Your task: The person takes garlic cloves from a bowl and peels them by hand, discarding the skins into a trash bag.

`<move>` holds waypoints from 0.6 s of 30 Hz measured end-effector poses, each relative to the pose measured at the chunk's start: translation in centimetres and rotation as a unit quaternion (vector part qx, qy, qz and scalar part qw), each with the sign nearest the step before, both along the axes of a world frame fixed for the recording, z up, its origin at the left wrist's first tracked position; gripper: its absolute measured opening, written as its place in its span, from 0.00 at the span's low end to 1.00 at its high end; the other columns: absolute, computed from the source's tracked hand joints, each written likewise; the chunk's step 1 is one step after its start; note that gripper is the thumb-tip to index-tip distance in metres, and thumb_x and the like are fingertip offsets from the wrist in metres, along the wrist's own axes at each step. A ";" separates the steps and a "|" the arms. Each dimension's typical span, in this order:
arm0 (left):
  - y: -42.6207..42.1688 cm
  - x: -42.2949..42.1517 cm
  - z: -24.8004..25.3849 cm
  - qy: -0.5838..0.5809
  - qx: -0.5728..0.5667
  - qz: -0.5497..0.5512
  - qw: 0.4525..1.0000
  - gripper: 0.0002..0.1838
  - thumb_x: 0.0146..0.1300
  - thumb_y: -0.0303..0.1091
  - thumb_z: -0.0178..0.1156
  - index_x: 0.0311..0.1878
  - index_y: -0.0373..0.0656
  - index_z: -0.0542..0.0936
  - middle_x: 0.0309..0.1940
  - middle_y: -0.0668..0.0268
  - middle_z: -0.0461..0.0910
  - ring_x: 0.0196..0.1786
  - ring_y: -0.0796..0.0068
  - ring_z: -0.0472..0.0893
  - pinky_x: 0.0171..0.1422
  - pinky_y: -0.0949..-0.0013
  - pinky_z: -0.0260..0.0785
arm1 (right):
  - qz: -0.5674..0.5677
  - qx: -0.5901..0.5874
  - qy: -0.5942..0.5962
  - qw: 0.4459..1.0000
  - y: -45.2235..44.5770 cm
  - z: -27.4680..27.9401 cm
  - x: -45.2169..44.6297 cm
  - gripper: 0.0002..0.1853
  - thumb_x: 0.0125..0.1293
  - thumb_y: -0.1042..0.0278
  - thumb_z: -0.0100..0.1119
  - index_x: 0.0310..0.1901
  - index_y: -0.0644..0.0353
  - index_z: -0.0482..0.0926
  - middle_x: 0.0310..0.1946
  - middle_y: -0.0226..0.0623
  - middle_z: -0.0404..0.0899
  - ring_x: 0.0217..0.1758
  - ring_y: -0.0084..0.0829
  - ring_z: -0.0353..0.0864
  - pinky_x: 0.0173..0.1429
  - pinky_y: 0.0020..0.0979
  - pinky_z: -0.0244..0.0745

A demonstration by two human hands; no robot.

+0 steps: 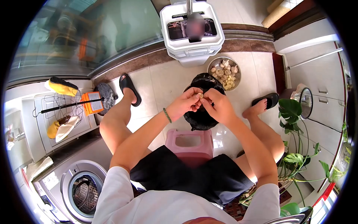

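Note:
My left hand (185,106) and my right hand (218,106) meet in front of me, fingertips pinched on a small pale garlic clove (201,95). Both hands are closed, and the fingers partly cover the clove. Directly beneath them is a container lined with a black plastic bag (201,121), its inside mostly hidden by my hands. Just beyond my right hand, a round metal bowl (239,80) holds whole garlic bulbs (220,71) and, on its near side, pale loose cloves (229,83).
A pink plastic stool (190,152) stands between my legs. Ahead is a white bin-like box (194,50). To the left are a washing machine (82,192) and a wire rack (61,102); to the right, a leafy plant (290,112) and white cabinets (317,80).

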State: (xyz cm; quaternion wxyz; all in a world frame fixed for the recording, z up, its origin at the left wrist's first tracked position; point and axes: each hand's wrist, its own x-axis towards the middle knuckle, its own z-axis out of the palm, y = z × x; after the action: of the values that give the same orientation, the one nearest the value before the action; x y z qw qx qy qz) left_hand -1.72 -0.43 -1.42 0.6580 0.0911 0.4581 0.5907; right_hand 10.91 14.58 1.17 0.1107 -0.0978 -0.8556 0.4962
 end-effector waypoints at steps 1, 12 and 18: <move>0.1 0.2 0.3 0.008 -0.008 0.001 1.000 0.13 0.76 0.43 0.50 0.55 0.49 0.69 0.39 0.75 0.71 0.40 0.84 0.71 0.45 0.75 0.66 | 0.000 -0.014 0.004 1.000 0.0 -0.2 0.0 0.04 0.62 0.74 0.61 0.35 0.62 0.75 0.29 0.41 0.74 0.28 0.42 0.78 0.32 0.37 0.73; 0.1 0.6 0.1 0.072 -0.002 -0.037 0.997 0.14 0.76 0.44 0.50 0.55 0.46 0.70 0.40 0.75 0.72 0.39 0.85 0.72 0.42 0.77 0.69 | 0.059 0.122 0.000 0.991 0.3 -0.5 0.3 0.06 0.62 0.71 0.59 0.33 0.61 0.72 0.29 0.41 0.72 0.31 0.46 0.78 0.33 0.41 0.74; 0.0 1.4 0.4 0.067 -0.012 0.002 0.998 0.18 0.76 0.40 0.50 0.62 0.46 0.63 0.41 0.72 0.72 0.40 0.81 0.71 0.43 0.73 0.68 | 0.045 0.118 0.040 0.991 0.0 -1.3 0.3 0.07 0.58 0.73 0.61 0.31 0.61 0.71 0.28 0.40 0.72 0.29 0.46 0.77 0.31 0.40 0.73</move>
State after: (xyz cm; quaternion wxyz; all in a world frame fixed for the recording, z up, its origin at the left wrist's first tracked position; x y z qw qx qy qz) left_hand -0.35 -0.44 -0.98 0.6256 0.1222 0.5084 0.5789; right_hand 11.26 14.63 -0.13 0.1332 -0.0253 -0.9067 0.3993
